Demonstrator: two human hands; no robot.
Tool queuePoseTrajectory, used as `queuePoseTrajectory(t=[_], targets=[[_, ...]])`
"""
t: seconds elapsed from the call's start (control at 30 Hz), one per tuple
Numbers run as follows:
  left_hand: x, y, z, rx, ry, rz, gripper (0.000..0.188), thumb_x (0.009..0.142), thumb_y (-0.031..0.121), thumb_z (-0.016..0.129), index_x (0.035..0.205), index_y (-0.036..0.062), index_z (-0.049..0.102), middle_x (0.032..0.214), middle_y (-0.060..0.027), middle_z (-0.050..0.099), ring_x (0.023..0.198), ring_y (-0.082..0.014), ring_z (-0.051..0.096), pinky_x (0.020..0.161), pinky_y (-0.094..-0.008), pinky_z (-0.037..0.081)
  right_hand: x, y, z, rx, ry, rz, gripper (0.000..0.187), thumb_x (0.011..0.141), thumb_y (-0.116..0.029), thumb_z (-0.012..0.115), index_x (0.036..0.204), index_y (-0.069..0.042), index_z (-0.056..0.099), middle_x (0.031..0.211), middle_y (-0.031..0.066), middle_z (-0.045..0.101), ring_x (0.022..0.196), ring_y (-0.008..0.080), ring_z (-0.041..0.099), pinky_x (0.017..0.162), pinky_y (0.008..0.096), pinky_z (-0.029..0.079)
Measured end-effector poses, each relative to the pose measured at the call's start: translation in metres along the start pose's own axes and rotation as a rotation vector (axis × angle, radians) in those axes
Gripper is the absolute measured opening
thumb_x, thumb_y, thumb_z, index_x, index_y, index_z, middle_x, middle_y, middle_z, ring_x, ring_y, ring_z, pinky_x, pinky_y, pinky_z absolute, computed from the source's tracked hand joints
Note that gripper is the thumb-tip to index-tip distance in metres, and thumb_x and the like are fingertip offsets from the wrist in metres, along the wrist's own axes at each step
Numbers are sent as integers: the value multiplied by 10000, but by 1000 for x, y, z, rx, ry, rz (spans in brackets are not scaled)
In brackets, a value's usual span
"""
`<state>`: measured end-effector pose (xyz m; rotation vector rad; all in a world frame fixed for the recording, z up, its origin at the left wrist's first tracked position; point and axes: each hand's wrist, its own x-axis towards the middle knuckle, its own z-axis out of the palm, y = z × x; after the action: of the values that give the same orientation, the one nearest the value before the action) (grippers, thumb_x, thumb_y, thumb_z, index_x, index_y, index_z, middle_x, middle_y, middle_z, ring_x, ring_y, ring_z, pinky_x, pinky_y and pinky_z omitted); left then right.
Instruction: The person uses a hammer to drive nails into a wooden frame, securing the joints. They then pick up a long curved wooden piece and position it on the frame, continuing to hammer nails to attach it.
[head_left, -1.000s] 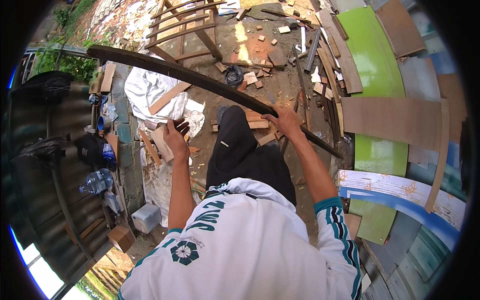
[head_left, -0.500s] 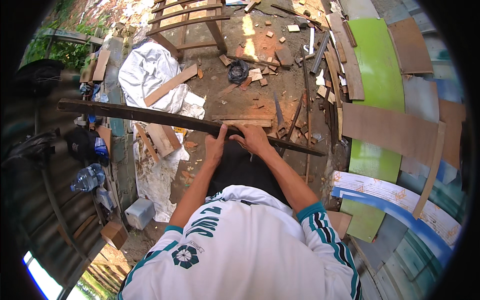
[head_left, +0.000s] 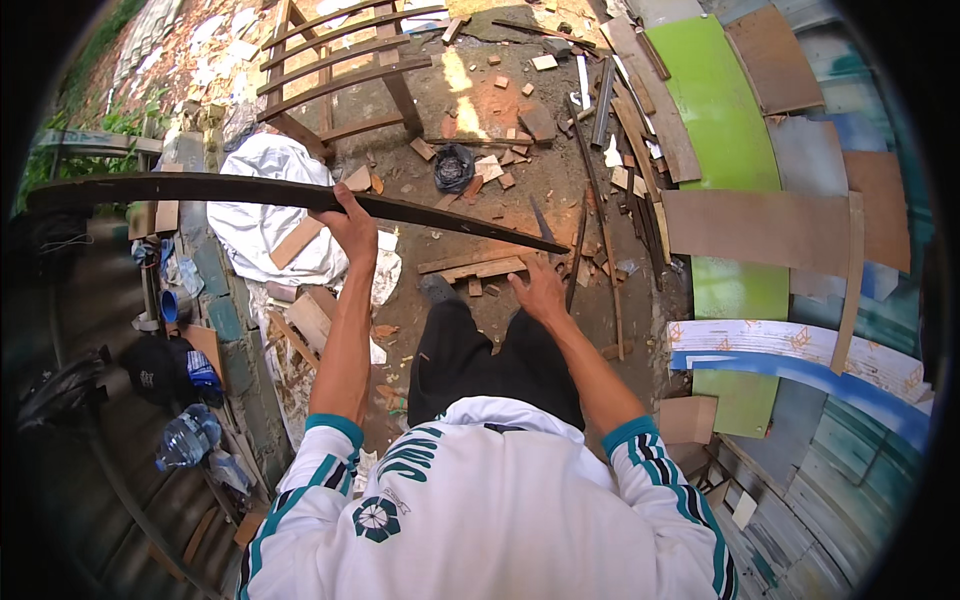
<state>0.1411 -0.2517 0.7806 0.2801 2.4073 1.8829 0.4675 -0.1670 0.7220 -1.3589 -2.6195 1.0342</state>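
Note:
A long dark wooden plank stretches across in front of me, its left end raised toward the far left and its right end reaching the middle. My left hand is closed around it, thumb on the upper side. Just below the plank's right end is my right hand, apart from it, with thumb and fingers spread and nothing visible between them. A handsaw lies on the ground past that end, partly covered by the plank. Two lighter wood strips lie on the ground between my hands.
A slatted wooden frame stands at the far left, near white sheeting. A black plastic bag and wood offcuts litter the ground. Green board and brown panels line the right side. A water jug sits at the left.
My hands have moved apart: the left slid leftward along the plank, while the right let go and lowered toward its right end. The plank has shifted left and its left end rose.

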Motion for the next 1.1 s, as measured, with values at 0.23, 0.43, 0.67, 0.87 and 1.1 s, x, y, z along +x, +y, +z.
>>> queuePoseTrajectory(t=[0.23,0.43,0.67,0.87,1.1], targets=[[116,69,56,-56,-285,323,653,992,501,577,1359,4,365,994,-125,582,882,-264,589,840,-387,472,4,51,-46,58,116,311,506,939,-359,632,1265,27,626,1207,241,656,1135,378,625,976,454,478],[126,90,119,163,-687,491,809,1000,463,571,1603,200,99,1150,-241,672,1034,-389,675,877,-448,502,66,53,-78,209,145,305,524,932,-394,638,1238,30,646,1198,229,672,1118,341,650,947,437,500],[120,58,196,560,-1149,462,824,1005,503,526,1609,281,12,1203,-329,635,1141,-487,611,958,-473,477,173,78,-105,255,16,391,542,910,-455,641,1228,-17,674,1191,195,690,1130,331,651,968,420,501],[91,-39,276,766,-1189,414,856,961,535,558,1607,240,80,957,-290,685,912,-458,668,787,-506,510,302,180,-107,214,-171,447,520,920,-425,644,1244,-19,664,1203,194,680,1140,333,642,976,426,491],[55,-193,419,923,-1222,80,886,871,658,615,1459,61,327,801,-251,688,735,-404,693,679,-480,547,477,359,-44,136,-340,522,490,948,-385,612,1269,-17,643,1190,192,680,1116,336,645,955,441,494]])
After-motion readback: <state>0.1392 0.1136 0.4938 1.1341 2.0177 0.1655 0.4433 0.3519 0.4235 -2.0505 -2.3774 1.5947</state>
